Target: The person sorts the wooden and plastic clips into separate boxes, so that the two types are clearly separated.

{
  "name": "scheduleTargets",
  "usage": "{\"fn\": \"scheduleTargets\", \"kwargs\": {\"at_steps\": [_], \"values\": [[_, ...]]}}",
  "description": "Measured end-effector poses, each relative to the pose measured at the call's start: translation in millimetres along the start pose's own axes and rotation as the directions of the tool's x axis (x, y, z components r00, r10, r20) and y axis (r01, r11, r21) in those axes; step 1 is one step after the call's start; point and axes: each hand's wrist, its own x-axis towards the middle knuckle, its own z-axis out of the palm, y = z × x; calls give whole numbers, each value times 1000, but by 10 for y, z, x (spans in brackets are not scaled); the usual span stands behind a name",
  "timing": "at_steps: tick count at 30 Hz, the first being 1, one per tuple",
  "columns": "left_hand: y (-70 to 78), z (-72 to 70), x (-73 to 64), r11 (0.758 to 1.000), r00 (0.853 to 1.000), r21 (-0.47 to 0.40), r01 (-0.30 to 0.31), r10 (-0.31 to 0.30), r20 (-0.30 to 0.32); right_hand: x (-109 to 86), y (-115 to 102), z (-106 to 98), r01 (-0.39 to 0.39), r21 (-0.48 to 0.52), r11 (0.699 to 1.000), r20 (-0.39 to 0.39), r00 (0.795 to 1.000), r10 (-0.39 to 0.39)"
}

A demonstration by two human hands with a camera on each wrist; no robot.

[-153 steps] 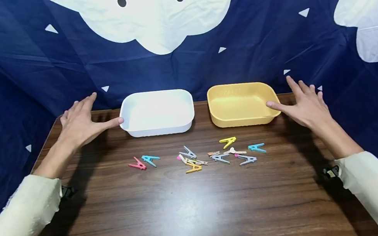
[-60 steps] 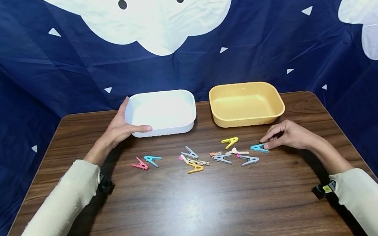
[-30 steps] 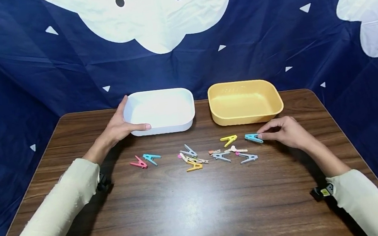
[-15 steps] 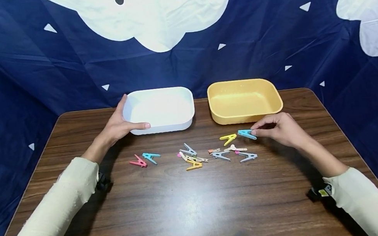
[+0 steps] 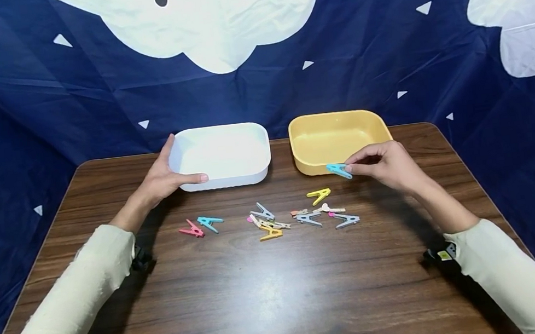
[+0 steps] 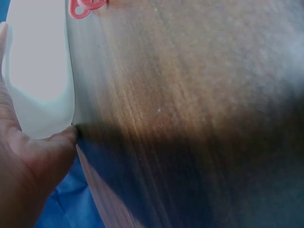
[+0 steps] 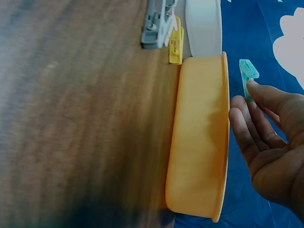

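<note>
"So, what's seen at the far L?"

"L hand point(image 5: 157, 180), set against the L end of the white bin point(image 5: 234, 182). Thumb & fingers are spread wide, nearly straight; the near side is touched by the thumb."

"And next, on the table point(image 5: 274, 309)?"

"Red clip point(image 5: 198, 231) and left blue clip point(image 5: 204, 221), laid just beside each other."

"Mid?"

"Small cluster: grey clip point(image 5: 268, 214), orange clip point(image 5: 277, 232), small pegs point(image 5: 283, 225). They're partly overlapped, so no exact count can be given."

"Further R?"

"Second grey clip point(image 5: 304, 218), w/ a white-heart peg point(image 5: 325, 208) nearby; yellow clip point(image 5: 325, 192) is placed behind, nearer the yellow bin point(image 5: 301, 158). Third grey clip point(image 5: 354, 218) is found at the R end of the row."

"R hand point(image 5: 388, 164)?"

"Held blue clip point(image 5: 333, 168) is pinched btwn thumb & fingertips, w/ the other fingers half bent in the R-wrist view. It's raised off the table and, from the head cam, seen in front of the yellow bin's near wall. Whether that wall is touched can't be told."
</note>
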Motion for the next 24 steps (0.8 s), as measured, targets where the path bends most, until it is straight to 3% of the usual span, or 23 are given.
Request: {"fn": "scheduleTargets", "kwargs": {"at_steps": [18, 24], "values": [[17, -16, 17, 1000, 1000, -12, 7, -7, 10, 338, -107, -73, 27, 6, 1000, -51, 998, -27], [8, -18, 9, 1000, 1000, -13, 11, -11, 16, 466, -140, -65, 2, 11, 1000, -52, 999, -1]]}}
